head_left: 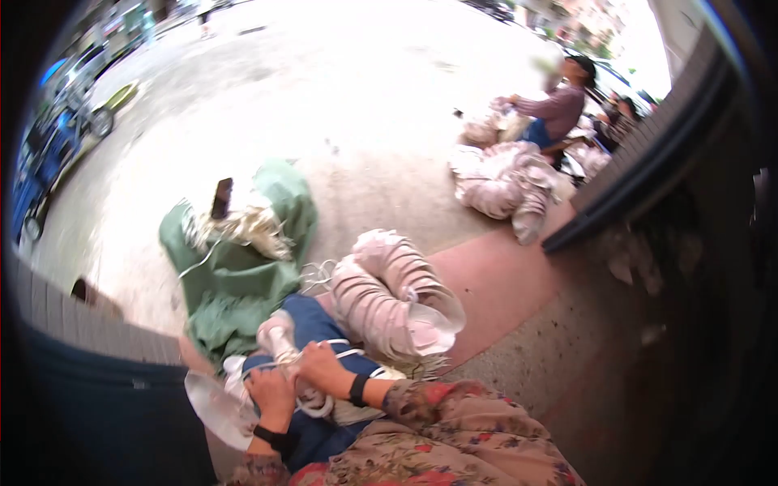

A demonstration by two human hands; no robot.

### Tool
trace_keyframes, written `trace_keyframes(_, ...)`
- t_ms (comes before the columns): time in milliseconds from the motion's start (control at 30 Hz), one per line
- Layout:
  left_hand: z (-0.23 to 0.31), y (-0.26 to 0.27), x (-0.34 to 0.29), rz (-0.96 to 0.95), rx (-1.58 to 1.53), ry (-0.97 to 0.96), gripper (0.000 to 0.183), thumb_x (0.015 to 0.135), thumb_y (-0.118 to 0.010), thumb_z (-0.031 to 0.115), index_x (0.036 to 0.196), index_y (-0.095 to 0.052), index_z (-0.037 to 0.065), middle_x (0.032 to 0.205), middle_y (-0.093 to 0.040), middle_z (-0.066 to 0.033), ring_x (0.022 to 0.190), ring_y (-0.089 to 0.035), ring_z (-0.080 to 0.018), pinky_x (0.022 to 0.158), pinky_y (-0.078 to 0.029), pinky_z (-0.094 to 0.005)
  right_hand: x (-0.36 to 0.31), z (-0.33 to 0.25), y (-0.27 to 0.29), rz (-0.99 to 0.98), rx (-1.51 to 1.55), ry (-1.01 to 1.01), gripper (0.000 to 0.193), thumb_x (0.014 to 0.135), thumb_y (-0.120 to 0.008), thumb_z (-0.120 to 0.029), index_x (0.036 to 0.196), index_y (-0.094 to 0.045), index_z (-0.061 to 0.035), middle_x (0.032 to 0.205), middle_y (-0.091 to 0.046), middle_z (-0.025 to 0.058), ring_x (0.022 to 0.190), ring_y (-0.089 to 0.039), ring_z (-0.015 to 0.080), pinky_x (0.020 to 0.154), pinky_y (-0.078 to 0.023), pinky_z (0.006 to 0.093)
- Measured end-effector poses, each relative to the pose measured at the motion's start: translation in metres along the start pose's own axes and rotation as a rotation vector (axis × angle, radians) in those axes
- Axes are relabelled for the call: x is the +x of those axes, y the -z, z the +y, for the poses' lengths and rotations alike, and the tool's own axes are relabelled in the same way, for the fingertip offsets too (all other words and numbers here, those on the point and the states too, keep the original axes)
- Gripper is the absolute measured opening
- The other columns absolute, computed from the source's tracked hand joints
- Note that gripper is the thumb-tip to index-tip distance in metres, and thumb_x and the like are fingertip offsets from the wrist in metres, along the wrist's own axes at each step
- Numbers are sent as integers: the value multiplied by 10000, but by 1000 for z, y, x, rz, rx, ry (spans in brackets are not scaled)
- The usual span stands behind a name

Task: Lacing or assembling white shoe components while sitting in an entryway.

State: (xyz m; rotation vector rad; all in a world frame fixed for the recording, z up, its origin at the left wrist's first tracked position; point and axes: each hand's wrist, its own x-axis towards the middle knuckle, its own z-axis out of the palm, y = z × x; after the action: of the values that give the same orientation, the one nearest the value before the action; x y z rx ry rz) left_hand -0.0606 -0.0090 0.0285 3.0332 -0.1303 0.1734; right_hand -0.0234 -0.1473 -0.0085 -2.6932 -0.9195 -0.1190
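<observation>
Over my lap, on a dark blue cloth (305,316), my left hand (271,394) and my right hand (326,369) meet with bent fingers. Both are closed on a pale pink bundle (278,334) that sticks up between them; the exact grip is blurred. White cord (350,352) runs beside my right hand across the cloth, and a loop of it lies below my fingers. Left of my left hand is a translucent whitish cup-like piece (219,409). Just ahead lies a bent stack of nested pale pink cup-like pieces (379,296).
A green sack (239,292) stands ahead left, with cream strings (263,231) and a dark phone (222,198) on top. Another person (563,105) sits at the far right among more pink stacks (506,178). Blue three-wheelers (49,158) are parked far left.
</observation>
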Motion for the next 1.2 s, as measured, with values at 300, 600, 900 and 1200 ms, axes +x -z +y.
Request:
trace_keyframes(300,-1,-20,8,-186,58,7,168,665,-618,202,697,-577,42,746,-566,-95,880,-463,-281,680,-351,-428,-5,8,15,-71,15,-156,124,640,-552,-155,668,-635,-66,755,-537,88,806,-460,235,620,-349,347)
trace_keyframes(600,5,-28,62,-262,-127,-283,141,674,-615,176,660,-573,43,703,-557,-118,762,-502,-313,620,-410,-417,-3,19,-4,-62,259,-181,147,664,-541,-122,750,-599,-18,809,-545,144,813,-495,290,664,-412,373)
trace_keyframes(900,-8,-41,79,-274,-862,103,204,675,-596,144,828,-602,10,727,-607,-106,641,-578,-172,584,-455,-292,-6,31,-5,-27,198,69,121,670,-511,-78,778,-512,-22,689,-544,113,660,-516,268,576,-406,389)
trace_keyframes(1200,-5,-18,89,-261,-1361,423,281,728,-600,76,982,-531,-20,680,-588,-65,578,-568,-114,535,-452,-232,18,23,19,-45,-30,248,96,690,-513,-162,629,-579,-128,743,-517,50,764,-470,206,585,-320,322)
